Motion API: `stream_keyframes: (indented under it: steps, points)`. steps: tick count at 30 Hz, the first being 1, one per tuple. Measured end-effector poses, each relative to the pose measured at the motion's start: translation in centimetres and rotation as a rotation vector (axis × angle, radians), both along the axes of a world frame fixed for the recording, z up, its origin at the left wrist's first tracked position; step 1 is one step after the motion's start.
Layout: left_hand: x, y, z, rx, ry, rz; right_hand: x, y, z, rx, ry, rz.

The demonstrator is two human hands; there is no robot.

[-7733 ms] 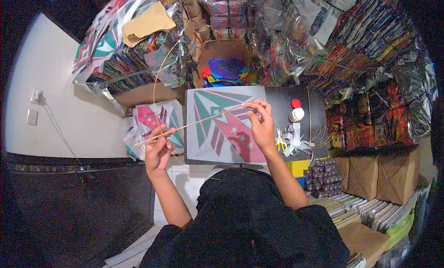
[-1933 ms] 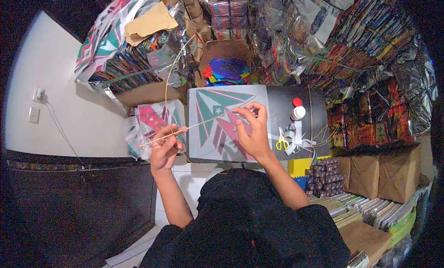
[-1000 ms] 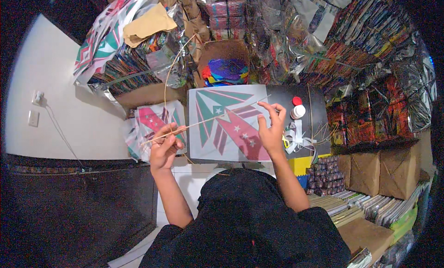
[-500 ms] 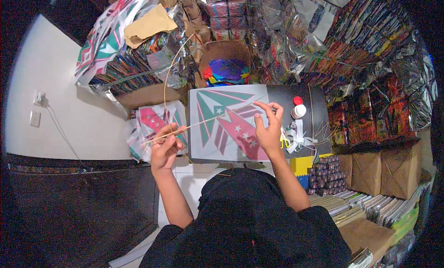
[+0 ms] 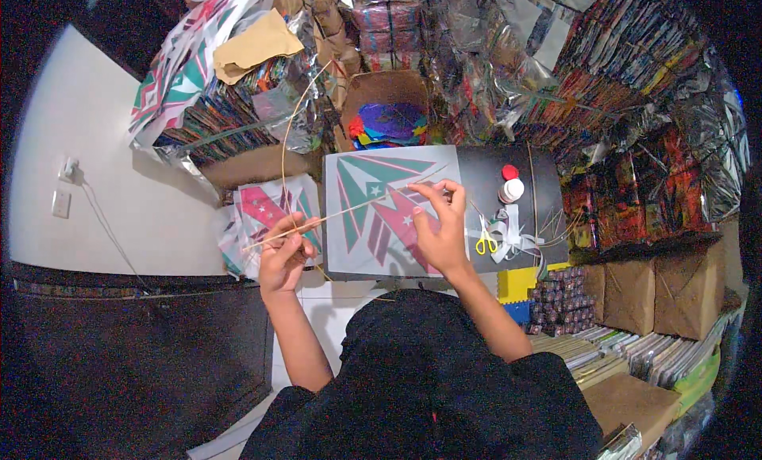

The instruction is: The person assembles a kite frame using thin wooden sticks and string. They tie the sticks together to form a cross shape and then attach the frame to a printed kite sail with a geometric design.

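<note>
My left hand (image 5: pixel 283 257) is closed around a thin straight stick (image 5: pixel 345 211), which slants up to the right above the table. A second thin stick (image 5: pixel 287 134), bent into a long arc, crosses the straight one at my left fingers. Partway along the straight stick, my right hand (image 5: pixel 442 234) has its bent fingertips on it, the thumb a little lower. Beneath lies a white sheet (image 5: pixel 341 257) printed in green, pink and purple with white stars. Another printed sheet (image 5: pixel 258 206) lies to the left, partly behind my left hand.
On the dark table (image 5: pixel 484 170) sit a white bottle (image 5: pixel 510 192), a red cap (image 5: pixel 509 172), yellow scissors (image 5: pixel 485 239) and white strips (image 5: pixel 512 242). A cardboard box (image 5: pixel 389 87) with colourful contents stands beyond. Wrapped stacks (image 5: pixel 619 71) crowd the back and right; a white wall (image 5: pixel 119 174) is left.
My right hand has moved left along the straight stick, uncovering the scissors. My left hand and the bent stick have hardly moved.
</note>
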State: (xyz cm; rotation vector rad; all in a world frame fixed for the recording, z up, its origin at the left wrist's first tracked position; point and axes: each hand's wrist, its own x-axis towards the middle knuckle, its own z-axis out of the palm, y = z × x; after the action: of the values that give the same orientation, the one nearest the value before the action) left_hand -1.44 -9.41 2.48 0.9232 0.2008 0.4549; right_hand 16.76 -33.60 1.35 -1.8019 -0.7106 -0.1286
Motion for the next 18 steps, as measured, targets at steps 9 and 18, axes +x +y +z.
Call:
stream_keyframes:
  steps: [9,18]
  points:
    - [0.0,-0.2,-0.2,0.022,-0.007,-0.010,-1.6,0.7,0.3,0.010,-0.053,0.085]
    - [0.1,-0.1,-0.3,0.053,0.060,0.029,-1.6,-0.5,0.7,0.107,0.028,0.089]
